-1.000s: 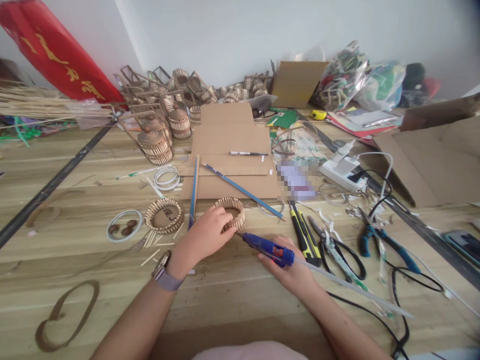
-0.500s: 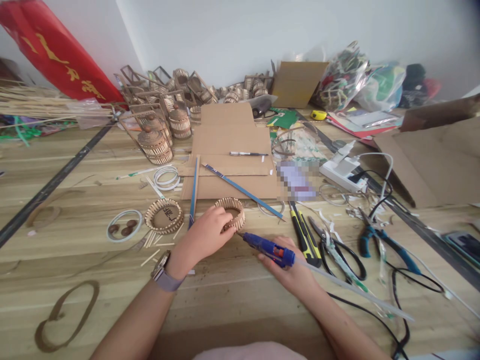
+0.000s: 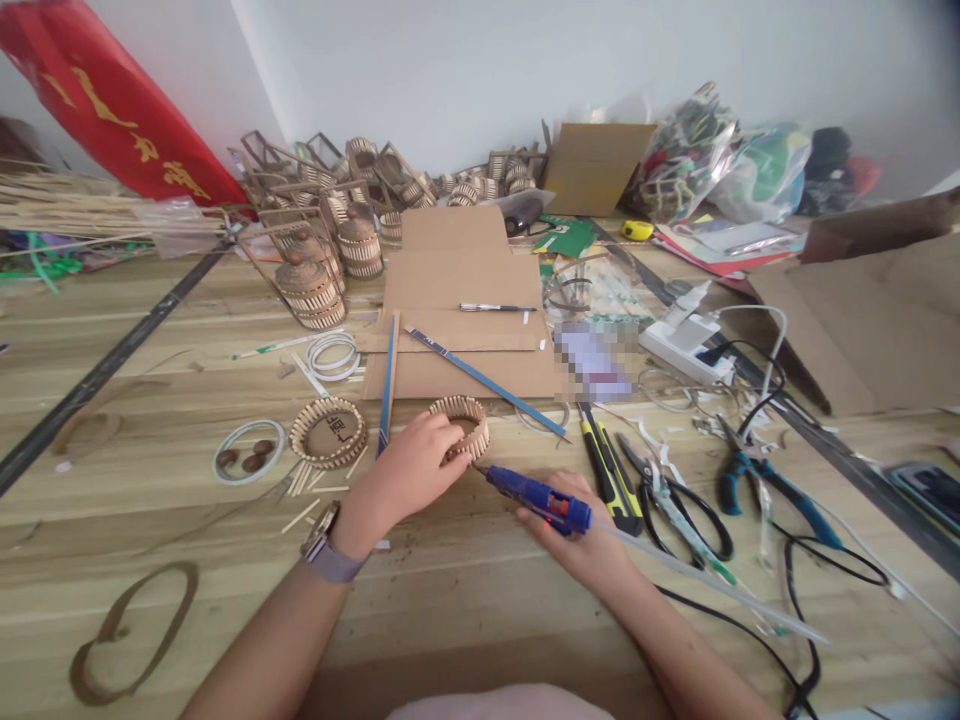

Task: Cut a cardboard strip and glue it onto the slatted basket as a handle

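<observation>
- Left hand [image 3: 420, 460]: fingers pinching the slatted ring [image 3: 481, 436], near centre; its wall looks largely built, part hidden.
- Right hand [image 3: 589, 555]: fingers wrapped round the glue gun [image 3: 529, 492], nozzle at the ring's near side.
- Loose sticks [image 3: 301, 515], left, lie unattached.

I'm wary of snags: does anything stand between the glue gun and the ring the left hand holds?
Nothing visible does: the glue gun in the right hand has its tip close to the ring, beside the left hand.

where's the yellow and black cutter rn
In the head view, the yellow and black cutter lies on the table, right of the blue glue gun and just left of the black-handled scissors.
</observation>
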`<state>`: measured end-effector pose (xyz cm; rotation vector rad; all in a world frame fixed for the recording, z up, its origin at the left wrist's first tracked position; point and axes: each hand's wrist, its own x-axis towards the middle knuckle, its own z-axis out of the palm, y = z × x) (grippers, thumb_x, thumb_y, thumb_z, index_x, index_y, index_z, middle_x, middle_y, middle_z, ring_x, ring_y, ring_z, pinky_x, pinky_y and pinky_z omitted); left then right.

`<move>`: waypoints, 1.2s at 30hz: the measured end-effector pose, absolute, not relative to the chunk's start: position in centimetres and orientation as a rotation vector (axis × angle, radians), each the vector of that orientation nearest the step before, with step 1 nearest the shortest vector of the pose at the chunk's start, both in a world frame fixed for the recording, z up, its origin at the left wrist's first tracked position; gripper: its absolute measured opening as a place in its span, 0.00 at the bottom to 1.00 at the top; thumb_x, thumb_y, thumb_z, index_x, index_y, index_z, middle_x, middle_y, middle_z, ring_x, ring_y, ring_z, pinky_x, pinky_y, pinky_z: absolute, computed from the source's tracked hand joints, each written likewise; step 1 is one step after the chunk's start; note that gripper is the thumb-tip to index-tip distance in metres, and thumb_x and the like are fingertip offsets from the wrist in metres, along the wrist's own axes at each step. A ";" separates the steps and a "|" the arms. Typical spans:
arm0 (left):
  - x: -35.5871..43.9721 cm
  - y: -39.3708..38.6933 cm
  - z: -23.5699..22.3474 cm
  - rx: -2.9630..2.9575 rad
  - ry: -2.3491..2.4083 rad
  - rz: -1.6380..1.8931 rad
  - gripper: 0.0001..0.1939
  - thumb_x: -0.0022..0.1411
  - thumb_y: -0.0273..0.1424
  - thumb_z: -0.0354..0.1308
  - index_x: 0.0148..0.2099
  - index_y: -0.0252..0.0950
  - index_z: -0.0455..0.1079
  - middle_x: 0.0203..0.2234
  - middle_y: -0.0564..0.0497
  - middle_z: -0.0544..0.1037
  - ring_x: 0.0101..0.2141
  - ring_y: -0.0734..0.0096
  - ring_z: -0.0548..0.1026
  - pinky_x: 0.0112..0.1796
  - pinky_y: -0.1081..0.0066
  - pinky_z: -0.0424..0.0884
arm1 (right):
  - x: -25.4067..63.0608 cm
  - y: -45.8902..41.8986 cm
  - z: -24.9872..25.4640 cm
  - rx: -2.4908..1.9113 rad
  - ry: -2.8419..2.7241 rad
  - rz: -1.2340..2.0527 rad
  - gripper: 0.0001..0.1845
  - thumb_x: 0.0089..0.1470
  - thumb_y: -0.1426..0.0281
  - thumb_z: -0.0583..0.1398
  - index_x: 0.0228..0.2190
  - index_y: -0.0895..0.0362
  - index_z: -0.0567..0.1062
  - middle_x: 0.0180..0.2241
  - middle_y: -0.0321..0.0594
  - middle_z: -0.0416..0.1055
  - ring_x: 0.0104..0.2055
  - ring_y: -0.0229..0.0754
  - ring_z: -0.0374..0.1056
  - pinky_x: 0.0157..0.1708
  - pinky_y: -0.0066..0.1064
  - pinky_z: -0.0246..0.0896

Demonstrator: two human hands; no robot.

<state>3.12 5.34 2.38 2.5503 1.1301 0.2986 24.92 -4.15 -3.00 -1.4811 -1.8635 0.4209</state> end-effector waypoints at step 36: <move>3.3 5.3 2.7 2.520 1.164 0.291 0.14 0.70 0.34 0.50 0.30 0.36 0.65 0.32 0.47 0.74 0.38 0.61 0.71 0.40 0.64 0.67 | 25.0 -4.4 -3.2 -1.423 -1.888 0.264 0.15 0.57 0.63 0.60 0.23 0.52 0.63 0.21 0.34 0.62 0.26 0.41 0.61 0.27 0.33 0.54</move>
